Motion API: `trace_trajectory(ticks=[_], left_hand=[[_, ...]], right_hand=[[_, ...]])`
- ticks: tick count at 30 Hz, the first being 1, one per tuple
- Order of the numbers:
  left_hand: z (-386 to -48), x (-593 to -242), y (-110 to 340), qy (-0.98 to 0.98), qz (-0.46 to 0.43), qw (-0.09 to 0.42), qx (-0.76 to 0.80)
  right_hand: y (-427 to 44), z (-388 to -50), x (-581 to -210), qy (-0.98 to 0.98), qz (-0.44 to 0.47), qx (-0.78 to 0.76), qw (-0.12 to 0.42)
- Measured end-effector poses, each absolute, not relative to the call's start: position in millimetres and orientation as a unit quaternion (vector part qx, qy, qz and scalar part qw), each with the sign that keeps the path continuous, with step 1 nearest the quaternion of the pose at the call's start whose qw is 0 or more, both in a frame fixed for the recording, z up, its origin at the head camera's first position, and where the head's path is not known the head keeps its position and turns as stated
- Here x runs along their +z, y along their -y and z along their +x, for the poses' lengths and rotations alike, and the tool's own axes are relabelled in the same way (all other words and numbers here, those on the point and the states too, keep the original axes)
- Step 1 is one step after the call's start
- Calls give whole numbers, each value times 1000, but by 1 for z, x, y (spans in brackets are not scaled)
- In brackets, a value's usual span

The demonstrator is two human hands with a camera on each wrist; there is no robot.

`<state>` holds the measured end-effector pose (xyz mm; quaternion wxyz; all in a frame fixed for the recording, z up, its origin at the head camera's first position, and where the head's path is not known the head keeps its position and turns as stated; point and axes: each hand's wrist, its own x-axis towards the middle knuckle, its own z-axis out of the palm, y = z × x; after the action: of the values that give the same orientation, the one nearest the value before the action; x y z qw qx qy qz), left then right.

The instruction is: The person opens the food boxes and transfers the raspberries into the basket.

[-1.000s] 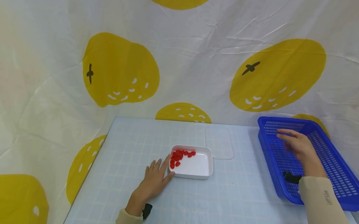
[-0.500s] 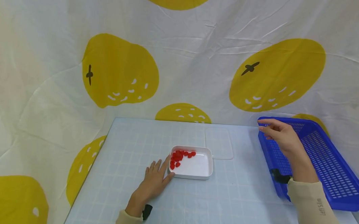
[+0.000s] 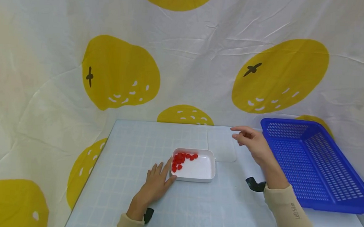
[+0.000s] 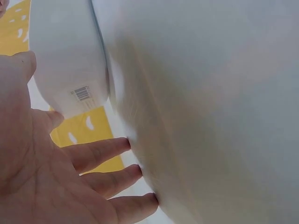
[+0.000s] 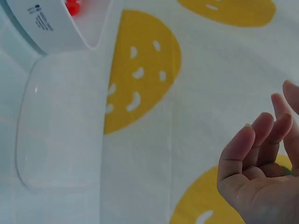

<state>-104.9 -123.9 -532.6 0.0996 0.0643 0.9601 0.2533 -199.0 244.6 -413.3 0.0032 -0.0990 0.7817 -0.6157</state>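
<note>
A white rectangular box [image 3: 203, 169] sits on the table with small red pieces [image 3: 179, 158] heaped at its left end and along its back wall. My left hand [image 3: 155, 184] lies at the box's left side, fingers spread and straight; the thumb and forefinger touch its wall. In the left wrist view the other fingertips of that hand [image 4: 51, 172] meet the table. Over the table, left of the basket, hovers my right hand [image 3: 254, 144]. Its fingers bend loosely, and the right wrist view shows nothing between them. A clear lid [image 3: 221, 146] lies flat behind the box, to its right.
A blue slatted basket [image 3: 303, 164] stands at the table's right edge; no pieces show in its visible part. The table [image 3: 131, 145] has a pale checked cover. A white cloth [image 3: 196, 69] printed with yellow fruit hangs close behind.
My right hand has moved left, from inside the basket, past its rim, to a spot over the table near the lid. The left hand and the box have stayed in place.
</note>
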Motion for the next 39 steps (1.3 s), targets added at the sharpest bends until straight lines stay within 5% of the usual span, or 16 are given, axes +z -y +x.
trace_trajectory(ticks=[31,39], left_hand=[[-106,-533,123,-960,65,106,252],[-105,-534,123,-959,70,102,255]], right_hand=[[-108,-206,-504,-735,-40,-657,164],[-94,-196,-516,-760,-45,-629,157]])
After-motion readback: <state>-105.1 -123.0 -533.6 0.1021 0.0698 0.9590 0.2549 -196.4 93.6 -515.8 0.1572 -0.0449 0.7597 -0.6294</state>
